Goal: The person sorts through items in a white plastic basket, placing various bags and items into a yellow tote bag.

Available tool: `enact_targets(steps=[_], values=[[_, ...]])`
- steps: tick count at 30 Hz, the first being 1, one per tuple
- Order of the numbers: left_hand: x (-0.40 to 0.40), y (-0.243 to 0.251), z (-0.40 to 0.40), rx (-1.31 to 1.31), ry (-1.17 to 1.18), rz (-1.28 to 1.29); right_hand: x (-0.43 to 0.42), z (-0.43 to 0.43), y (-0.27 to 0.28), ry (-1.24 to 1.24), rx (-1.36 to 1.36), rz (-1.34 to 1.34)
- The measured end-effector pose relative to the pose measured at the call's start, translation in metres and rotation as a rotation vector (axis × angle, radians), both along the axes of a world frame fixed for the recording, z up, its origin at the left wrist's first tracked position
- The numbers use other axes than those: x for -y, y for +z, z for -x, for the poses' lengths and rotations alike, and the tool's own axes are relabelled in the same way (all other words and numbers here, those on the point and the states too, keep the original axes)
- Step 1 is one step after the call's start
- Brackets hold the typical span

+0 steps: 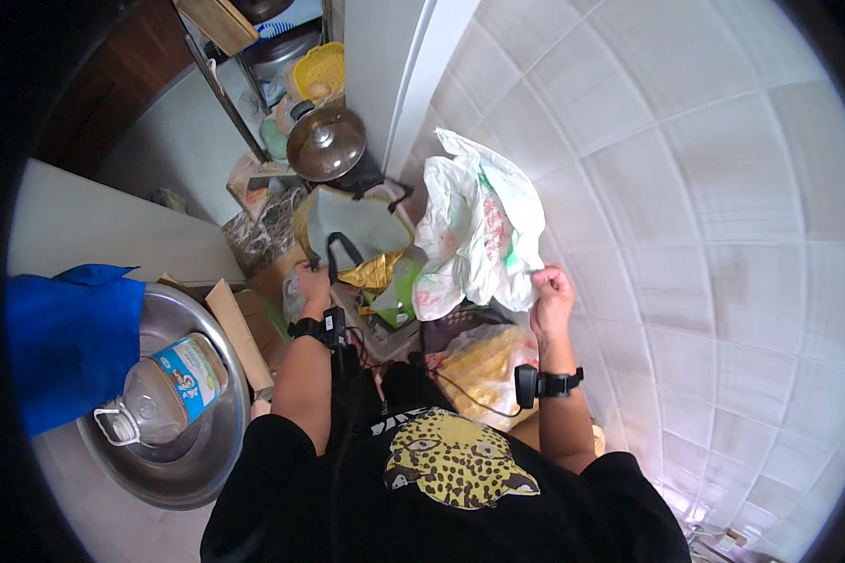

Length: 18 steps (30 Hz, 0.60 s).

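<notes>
A crumpled white plastic bag (458, 232) with red and green printing hangs from the pinched fingers of my right hand (555, 292), close to the tiled wall. My left hand (313, 281) grips the near-left rim of an insulated tote bag (355, 218), beside its black strap handle (343, 253). The tote's mouth gapes, showing a pale lining, and part of its side is shiny gold. A clear plastic bag (293, 297) is beside my left hand; whether the fingers hold it too is hidden. Below the tote lies a green-and-white package (398, 299).
To my left, a steel basin (236, 422) holds a large plastic bottle (176, 390), with blue cloth (70, 338) over its edge. A cardboard box (239, 334) adjoins it. Ahead stands a glass-lidded pot (326, 144). A yellow-filled plastic bag (489, 366) lies between my arms. White tiles (641, 211) wall the right.
</notes>
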State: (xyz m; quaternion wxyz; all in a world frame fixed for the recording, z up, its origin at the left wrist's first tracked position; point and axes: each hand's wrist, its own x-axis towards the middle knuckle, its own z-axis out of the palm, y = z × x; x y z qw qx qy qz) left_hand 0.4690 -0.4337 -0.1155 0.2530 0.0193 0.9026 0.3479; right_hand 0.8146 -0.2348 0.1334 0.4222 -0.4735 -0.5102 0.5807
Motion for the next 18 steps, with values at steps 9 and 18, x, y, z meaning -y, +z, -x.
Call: enact_targets(steps=[9,18], values=[[-0.161,0.229,-0.165,0.393,-0.63,-0.455,0.024,-0.009,0.061,0.083,-0.411,-0.062],[-0.156,0.223,-0.049,0.888,-0.171,-1.091,0.021,-0.058,0.071,-0.353,-0.456,-0.042]])
